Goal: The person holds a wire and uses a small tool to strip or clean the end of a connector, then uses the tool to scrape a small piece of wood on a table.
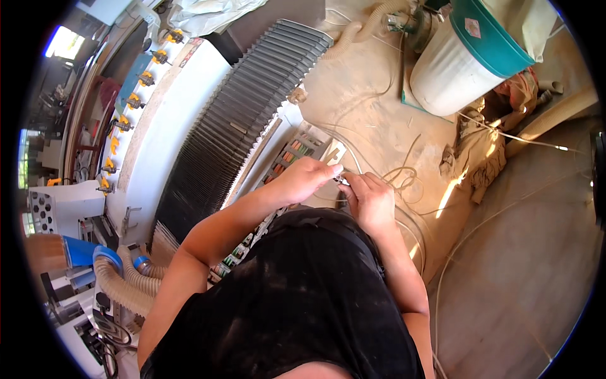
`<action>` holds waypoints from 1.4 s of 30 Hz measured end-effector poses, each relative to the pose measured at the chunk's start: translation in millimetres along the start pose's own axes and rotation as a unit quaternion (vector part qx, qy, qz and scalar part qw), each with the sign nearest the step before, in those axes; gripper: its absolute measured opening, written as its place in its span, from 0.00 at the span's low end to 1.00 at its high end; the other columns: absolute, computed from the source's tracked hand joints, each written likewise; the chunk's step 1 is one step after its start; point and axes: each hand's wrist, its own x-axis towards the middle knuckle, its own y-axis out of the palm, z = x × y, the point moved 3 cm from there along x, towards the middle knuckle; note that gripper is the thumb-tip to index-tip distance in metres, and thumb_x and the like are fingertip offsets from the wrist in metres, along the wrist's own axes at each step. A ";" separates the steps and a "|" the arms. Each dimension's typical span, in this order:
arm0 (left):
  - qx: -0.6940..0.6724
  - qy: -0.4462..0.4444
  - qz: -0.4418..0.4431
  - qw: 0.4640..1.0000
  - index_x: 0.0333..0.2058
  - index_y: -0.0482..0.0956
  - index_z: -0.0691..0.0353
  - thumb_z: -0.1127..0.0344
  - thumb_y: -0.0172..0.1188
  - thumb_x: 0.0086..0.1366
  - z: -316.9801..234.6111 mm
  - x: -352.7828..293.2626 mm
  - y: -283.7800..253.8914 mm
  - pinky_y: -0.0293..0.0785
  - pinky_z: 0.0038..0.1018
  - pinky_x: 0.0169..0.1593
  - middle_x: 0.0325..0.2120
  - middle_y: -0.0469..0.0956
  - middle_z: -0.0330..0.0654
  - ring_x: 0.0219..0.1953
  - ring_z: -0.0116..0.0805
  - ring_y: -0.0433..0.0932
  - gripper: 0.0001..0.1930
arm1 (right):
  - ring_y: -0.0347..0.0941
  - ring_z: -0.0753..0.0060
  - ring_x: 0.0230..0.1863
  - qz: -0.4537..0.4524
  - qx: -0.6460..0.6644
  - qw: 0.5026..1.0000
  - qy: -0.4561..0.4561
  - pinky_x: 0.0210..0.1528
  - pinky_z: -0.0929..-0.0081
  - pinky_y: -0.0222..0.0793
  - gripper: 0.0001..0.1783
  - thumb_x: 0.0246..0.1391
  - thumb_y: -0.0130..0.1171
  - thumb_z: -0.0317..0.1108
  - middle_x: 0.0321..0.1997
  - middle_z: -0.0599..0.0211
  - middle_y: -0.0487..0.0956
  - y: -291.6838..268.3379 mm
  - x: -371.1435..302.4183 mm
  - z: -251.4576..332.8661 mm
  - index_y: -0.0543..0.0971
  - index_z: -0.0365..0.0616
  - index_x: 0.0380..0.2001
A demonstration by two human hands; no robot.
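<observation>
In front of my body, my left hand [304, 181] and my right hand [371, 197] meet, fingertips almost touching. Between them is a small shiny metal piece [341, 179], pinched from both sides; its exact kind is too small to tell. My left thumb lies along its top, and the fingers of my right hand are curled around its near end. Just beyond my left hand sits a grey slotted tray [284, 165] with orange and green pieces in its slots. Loose pale hose [404, 174] coils on the floor by my right hand.
A black ribbed bellows cover [233, 120] spans a white machine at left, with a row of yellow tool holders [134, 101] behind it. Flexible ducts [123, 284] stand lower left. A dust-collector bag with a teal band [489, 38] stands far right on the dusty floor [353, 95].
</observation>
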 end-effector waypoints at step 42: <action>0.257 0.045 -0.089 0.961 0.20 0.73 0.67 0.59 0.57 0.69 -5.8 -15.6 10.6 0.64 0.29 0.27 0.16 0.68 0.39 0.21 0.26 0.66 0.21 | 0.69 0.68 0.25 -0.312 0.650 0.685 -0.104 0.28 0.73 0.63 0.06 0.44 0.61 0.30 0.24 0.66 0.75 -167.1 -2.1 132.4 0.85 0.42 0.24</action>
